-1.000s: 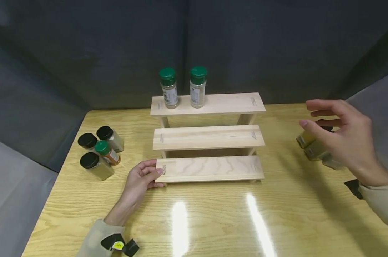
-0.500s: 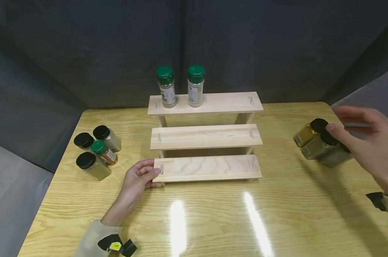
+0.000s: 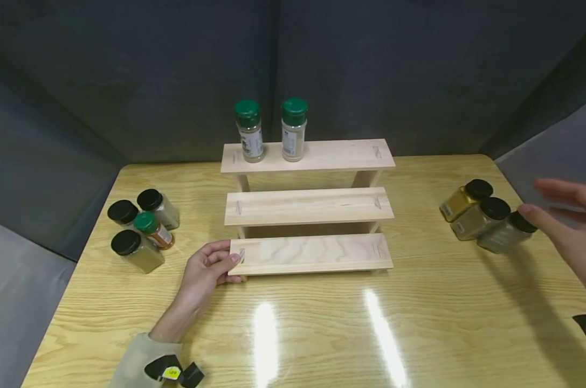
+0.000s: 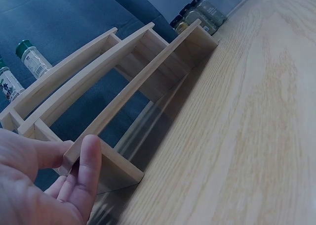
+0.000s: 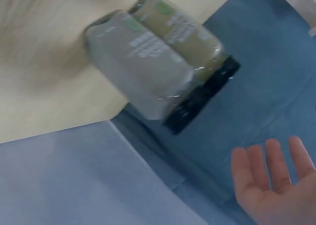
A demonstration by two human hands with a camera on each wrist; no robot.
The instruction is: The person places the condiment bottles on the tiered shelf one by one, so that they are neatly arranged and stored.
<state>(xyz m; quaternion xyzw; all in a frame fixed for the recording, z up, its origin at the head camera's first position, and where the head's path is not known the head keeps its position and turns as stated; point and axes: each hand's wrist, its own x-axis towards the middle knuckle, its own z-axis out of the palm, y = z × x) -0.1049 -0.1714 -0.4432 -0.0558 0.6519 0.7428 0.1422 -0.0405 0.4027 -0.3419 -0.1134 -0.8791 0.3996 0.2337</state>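
My left hand (image 3: 202, 275) pinches the left end of the lowest step of a three-tier wooden spice rack (image 3: 312, 253). In the left wrist view, the board's end (image 4: 74, 156) sits between thumb and fingers. Two green-capped spice jars (image 3: 251, 144) stand on the top tier, towards its left. At the far right, my right hand (image 3: 576, 226) hovers beside three black-capped spice jars (image 3: 477, 220), its thumb overlapping the nearest cap in the head view. The right wrist view shows its fingers (image 5: 276, 170) extended, apart from two blurred jars (image 5: 140, 62), and holding nothing.
On the table's left side stands a cluster of spice jars, several with black caps (image 3: 139, 252) and one with a green cap (image 3: 154, 230). Dark fabric (image 3: 370, 70) hangs behind the wooden table (image 3: 322, 328), and grey panels flank it.
My right hand has moved to the right and slightly down, uncovering the three jars there. My left hand keeps its grip on the rack. The head view has shifted slightly.
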